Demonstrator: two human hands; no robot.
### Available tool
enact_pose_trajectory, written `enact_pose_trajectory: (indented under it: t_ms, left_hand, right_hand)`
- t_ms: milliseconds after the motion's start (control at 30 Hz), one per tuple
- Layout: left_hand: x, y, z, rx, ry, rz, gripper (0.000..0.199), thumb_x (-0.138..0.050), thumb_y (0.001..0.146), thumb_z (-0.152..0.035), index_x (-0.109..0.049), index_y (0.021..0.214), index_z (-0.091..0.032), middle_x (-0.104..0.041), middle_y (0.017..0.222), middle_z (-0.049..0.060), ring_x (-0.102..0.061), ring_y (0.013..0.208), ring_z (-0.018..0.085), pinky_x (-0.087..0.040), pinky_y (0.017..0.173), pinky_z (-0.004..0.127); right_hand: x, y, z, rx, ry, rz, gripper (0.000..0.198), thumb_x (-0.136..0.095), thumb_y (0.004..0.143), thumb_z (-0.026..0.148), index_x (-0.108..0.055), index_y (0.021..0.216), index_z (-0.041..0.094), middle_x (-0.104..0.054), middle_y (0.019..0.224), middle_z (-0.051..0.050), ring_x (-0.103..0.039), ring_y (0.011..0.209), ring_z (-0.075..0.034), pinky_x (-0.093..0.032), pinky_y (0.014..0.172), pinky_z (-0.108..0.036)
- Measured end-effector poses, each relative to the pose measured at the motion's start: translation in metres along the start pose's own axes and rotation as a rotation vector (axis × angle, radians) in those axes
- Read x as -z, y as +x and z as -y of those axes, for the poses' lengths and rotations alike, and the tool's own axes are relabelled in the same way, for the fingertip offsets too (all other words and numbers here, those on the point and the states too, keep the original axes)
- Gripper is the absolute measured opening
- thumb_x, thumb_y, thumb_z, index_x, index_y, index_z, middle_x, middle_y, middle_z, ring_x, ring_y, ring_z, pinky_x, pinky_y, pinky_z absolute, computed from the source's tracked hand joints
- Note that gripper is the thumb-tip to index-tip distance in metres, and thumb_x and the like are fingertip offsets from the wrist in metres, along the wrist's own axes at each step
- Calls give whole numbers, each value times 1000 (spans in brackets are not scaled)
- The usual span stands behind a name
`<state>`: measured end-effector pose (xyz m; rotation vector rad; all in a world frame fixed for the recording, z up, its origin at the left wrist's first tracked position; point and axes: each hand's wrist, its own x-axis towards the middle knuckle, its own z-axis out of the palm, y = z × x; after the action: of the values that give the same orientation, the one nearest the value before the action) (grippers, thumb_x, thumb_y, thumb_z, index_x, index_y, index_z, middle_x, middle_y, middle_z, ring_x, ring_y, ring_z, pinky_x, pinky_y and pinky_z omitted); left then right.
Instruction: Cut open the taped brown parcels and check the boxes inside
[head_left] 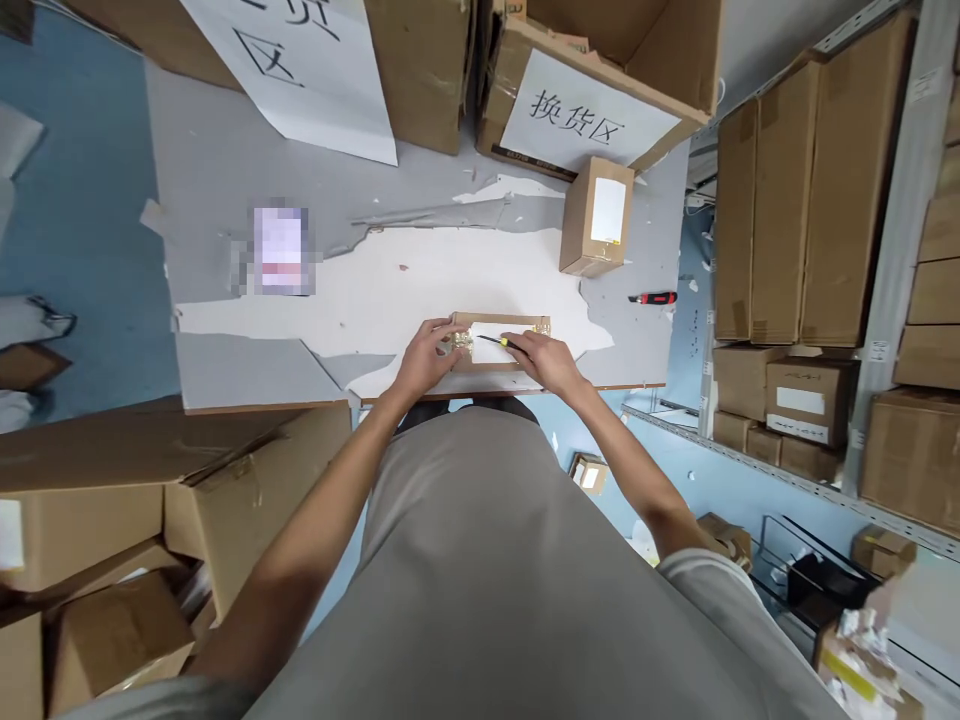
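Observation:
A small flat cardboard box (501, 366) with a white label and shiny clear tape at its ends lies on the table's front part, close to my body. My left hand (430, 355) grips the box's left end, its fingers and thumb curled at the tape. Over the label, my right hand (546, 358) is closed around a slim tool (493, 341) with a thin dark tip and a yellow part. The tip points left towards the taped end; whether it touches the box I cannot tell. The tool's handle is hidden in my hand.
A taller cardboard box (577, 225) and a red-black utility knife (656, 298) lie to the right on the worn table (247, 355). A blurred pale item (281, 247) is at left. Large open cartons (592, 110) line the back; a shelf of boxes (795, 210) stands right.

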<state>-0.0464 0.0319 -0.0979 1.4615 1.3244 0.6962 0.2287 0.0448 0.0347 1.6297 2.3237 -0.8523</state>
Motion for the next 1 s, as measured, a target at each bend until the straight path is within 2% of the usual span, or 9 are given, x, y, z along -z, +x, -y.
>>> enact_pose_trajectory:
  t_ms: [100,233,333,467,567,700,833,1000]
  left_hand:
    - [-1,2,2,9,-41,20,50,-81,94,-42,-81,143,-27,-63,152,14,-73,124,29,-70,89,38]
    - [-5,6,6,17,-99,21,49,-83,92,-38,-82,140,-28,-63,151,13,-74,118,27,-70,86,36]
    - [-8,8,9,23,-115,24,51,-85,91,-37,-82,140,-26,-62,152,13,-74,115,26,-70,87,36]
    - [-9,10,12,32,-110,35,52,-86,90,-38,-82,140,-25,-61,152,13,-74,109,24,-69,101,42]
    - [-9,10,12,29,-127,35,54,-86,90,-39,-81,142,-25,-61,152,13,-73,112,26,-67,109,45]
    - [-10,11,13,36,-134,29,54,-86,89,-38,-81,141,-24,-61,152,13,-72,118,28,-68,109,46]
    - [-10,11,13,51,-117,32,53,-86,90,-40,-81,140,-25,-61,152,13,-73,114,27,-68,108,46]
    - [-9,10,11,57,-108,3,51,-84,89,-41,-82,138,-25,-64,153,13,-72,112,26,-68,100,41]
  right_hand:
    - [5,14,36,9,-274,166,49,-35,127,43,-62,164,27,-79,133,-13,-75,118,-27,-51,90,-32]
    - [8,23,58,23,-457,238,47,-31,127,35,-60,163,25,-76,133,-15,-72,118,-28,-47,88,-34]
    - [10,24,64,18,-518,255,45,-33,125,26,-60,161,23,-75,133,-16,-72,118,-28,-48,88,-36]
    - [11,24,71,12,-562,269,47,-38,120,14,-59,161,20,-75,135,-17,-73,120,-30,-51,90,-37]
    - [12,26,78,9,-572,277,49,-37,118,9,-58,161,18,-75,135,-19,-72,123,-31,-53,92,-38]
    - [17,32,88,16,-556,281,49,-34,118,8,-60,158,15,-75,136,-22,-73,125,-32,-55,94,-40]
    - [21,37,85,-2,-541,308,48,-36,116,6,-65,154,12,-75,137,-25,-73,126,-34,-55,94,-42]
    - [29,24,49,-96,-553,358,50,-36,113,1,-71,147,9,-77,136,-26,-73,125,-34,-52,94,-41]
